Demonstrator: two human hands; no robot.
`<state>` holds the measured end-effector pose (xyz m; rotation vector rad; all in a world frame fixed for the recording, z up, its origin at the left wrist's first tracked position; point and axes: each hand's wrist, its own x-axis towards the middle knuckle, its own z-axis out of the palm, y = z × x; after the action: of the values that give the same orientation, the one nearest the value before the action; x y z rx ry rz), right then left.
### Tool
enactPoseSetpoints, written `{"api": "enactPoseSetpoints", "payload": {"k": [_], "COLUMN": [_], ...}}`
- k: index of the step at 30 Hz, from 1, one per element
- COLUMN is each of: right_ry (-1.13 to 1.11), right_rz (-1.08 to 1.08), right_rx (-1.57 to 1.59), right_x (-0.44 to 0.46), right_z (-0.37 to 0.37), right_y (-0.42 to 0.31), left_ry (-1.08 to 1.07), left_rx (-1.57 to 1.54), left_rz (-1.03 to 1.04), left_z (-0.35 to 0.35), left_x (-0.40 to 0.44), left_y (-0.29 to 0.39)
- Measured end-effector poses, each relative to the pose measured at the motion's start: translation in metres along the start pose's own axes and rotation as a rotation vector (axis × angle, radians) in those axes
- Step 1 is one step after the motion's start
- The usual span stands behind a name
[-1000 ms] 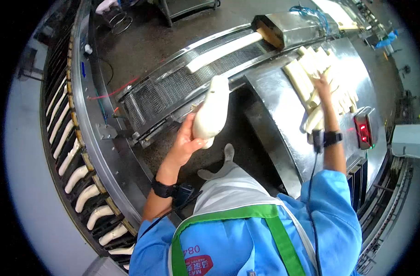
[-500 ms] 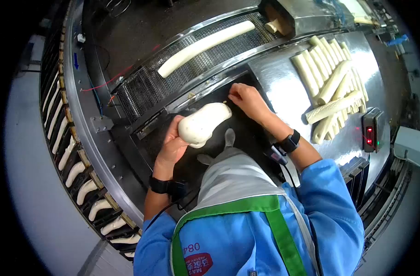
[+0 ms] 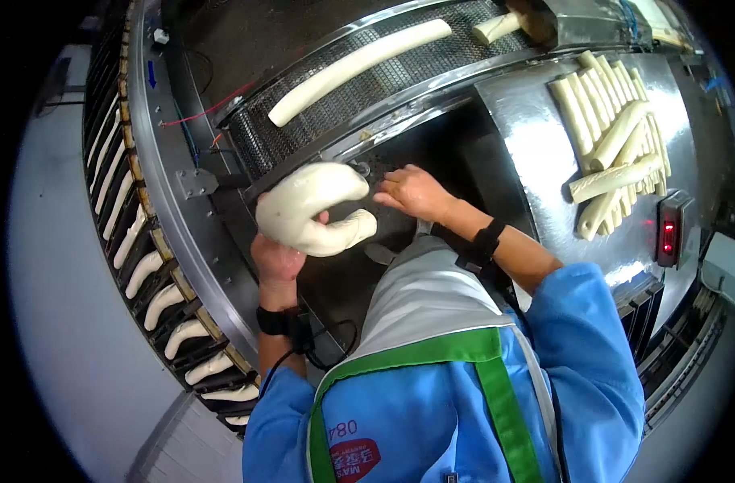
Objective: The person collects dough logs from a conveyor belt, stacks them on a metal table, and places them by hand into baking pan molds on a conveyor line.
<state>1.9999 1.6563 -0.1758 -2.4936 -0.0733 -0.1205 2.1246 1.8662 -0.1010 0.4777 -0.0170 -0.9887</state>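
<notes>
A thick, pale roll of dough (image 3: 303, 201) is folded into a U, its two ends pointing right. My left hand (image 3: 277, 259) grips it from below at the bend, with a fingertip showing inside the curve. Just right of the dough's ends is my right hand (image 3: 416, 193), apart from the dough. Its fingers are loosely bent and point left, and nothing shows in them.
Ahead, a mesh conveyor (image 3: 246, 145) carries a long dough roll (image 3: 359, 68) and a shorter piece (image 3: 496, 28). Several dough rolls (image 3: 617, 121) are piled on the steel table (image 3: 520, 145) at right, beside a red digital display (image 3: 668, 237). Dough-filled trays (image 3: 154, 266) line the left.
The dough in my left hand has swung up and left, opening into a U shape. My right hand has shifted slightly down and left. The conveyor's shorter piece shows more.
</notes>
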Motion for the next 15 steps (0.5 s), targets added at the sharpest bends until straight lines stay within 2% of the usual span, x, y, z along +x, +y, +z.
{"api": "enactPoseSetpoints", "payload": {"k": [1,3,4,5,6,8,10,12,14,15], "right_ry": [0.083,0.291,0.279,0.437,0.596,0.652,0.519,0.540,0.171,0.036], "right_rz": [0.074,0.242,0.300,0.201,0.103,-0.280,-0.377,-0.359,-0.063,0.161], "right_rx": [-0.043,-0.054,0.005,0.110,0.216,0.190,0.026,-0.022,0.309,0.202], "right_x": [-0.002,0.009,0.017,0.028,0.040,0.062,0.074,0.087,0.090,0.088], "right_z": [0.007,-0.004,-0.017,-0.032,-0.044,-0.053,-0.062,-0.040,-0.028,-0.027], "right_y": [0.006,0.000,-0.009,-0.029,-0.052,-0.088,-0.122,-0.098,-0.058,-0.041], "left_ry": [-0.088,-0.056,-0.017,0.059,-0.001,0.045,0.246,0.152,0.090,0.090], "left_rx": [-0.032,0.027,0.084,0.078,0.205,0.224,0.289,0.300,0.258,0.270], "left_rz": [-0.020,-0.006,-0.005,-0.007,0.025,0.063,0.041,0.018,-0.043,-0.030], "left_z": [-0.005,0.003,0.008,0.004,0.010,0.018,0.031,0.027,0.033,0.035], "left_x": [0.002,0.001,0.000,-0.001,0.000,-0.003,-0.005,-0.007,-0.013,-0.017], "left_y": [0.007,0.013,0.014,0.013,0.011,0.003,-0.004,-0.005,-0.002,-0.002]}}
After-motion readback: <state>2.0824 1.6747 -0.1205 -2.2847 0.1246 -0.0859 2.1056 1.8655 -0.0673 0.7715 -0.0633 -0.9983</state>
